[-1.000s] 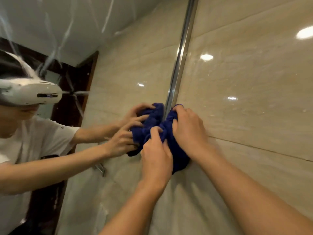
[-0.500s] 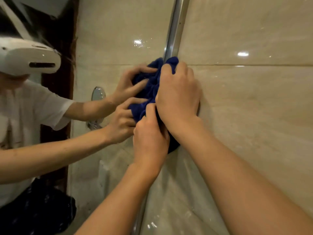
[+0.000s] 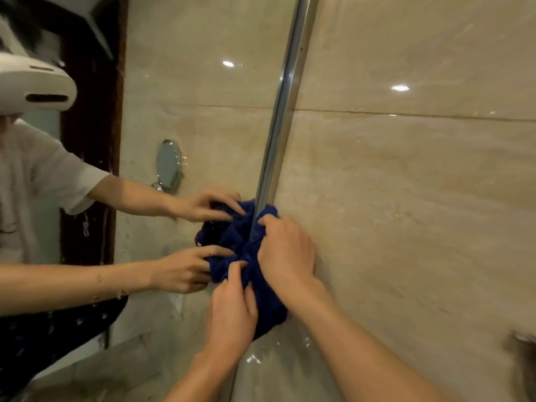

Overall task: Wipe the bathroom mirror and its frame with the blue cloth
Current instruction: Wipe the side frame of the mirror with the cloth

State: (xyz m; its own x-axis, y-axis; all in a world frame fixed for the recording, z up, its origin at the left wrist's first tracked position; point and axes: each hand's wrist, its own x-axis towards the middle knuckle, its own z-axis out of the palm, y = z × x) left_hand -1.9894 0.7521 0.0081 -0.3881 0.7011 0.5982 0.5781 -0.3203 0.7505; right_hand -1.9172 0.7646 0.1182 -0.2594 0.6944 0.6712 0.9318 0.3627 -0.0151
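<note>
- The blue cloth (image 3: 268, 300) is bunched against the metal frame (image 3: 282, 117) at the mirror's (image 3: 185, 117) right edge, low in the scene.
- The right hand (image 3: 285, 253) presses over it, fingers curled round the bunched fabric.
- The left hand (image 3: 232, 317) pinches a fold between thumb and fingers.
- To the right stands a glossy tiled wall (image 3: 406, 198).
- No writing or brand can be read.

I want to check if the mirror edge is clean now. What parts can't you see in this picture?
Head view only:
- The metal frame under the blue cloth: covered by the cloth, the left hand and the right hand.
- The frame's top and bottom ends: cut off by the picture edges.
- The dark thing at the right edge: blurred and cut off.
- Fine smears on the mirror: lost among reflections.
</note>
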